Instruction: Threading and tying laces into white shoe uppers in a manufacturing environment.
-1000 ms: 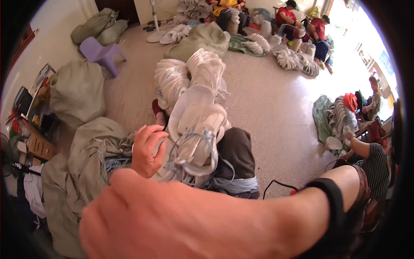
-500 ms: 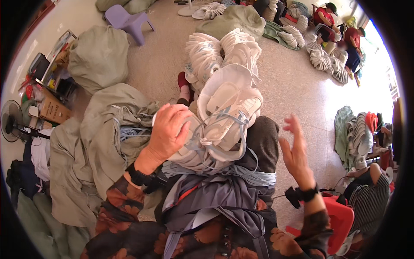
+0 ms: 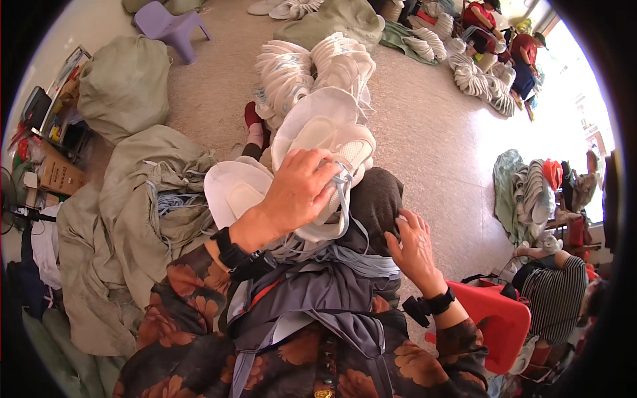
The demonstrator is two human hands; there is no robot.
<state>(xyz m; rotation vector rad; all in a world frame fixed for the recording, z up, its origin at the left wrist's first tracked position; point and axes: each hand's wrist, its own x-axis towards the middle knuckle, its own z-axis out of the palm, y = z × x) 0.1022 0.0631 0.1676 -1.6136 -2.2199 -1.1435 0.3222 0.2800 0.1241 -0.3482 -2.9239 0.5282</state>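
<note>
White shoe uppers with light blue laces rest in a pile on my lap. My left hand lies over the front upper, its fingers closed at a light blue shoelace near the lace holes; the fingertips are partly hidden. Left of that hand, another white upper shows its pale inside. Beside my knee in dark trousers, my right hand has its fingers apart and holds nothing. A bundle of light blue laces lies across my lap by the grey apron.
Stacked white uppers stand beyond my knees. Large green-grey sacks and a lilac chair are on the left. A red chair stands close on my right. Other people sit among more uppers at the far right.
My left hand has moved right onto the front upper and closed at its lace. My right hand has come down and inward to beside my knee. The view has shifted slightly.
</note>
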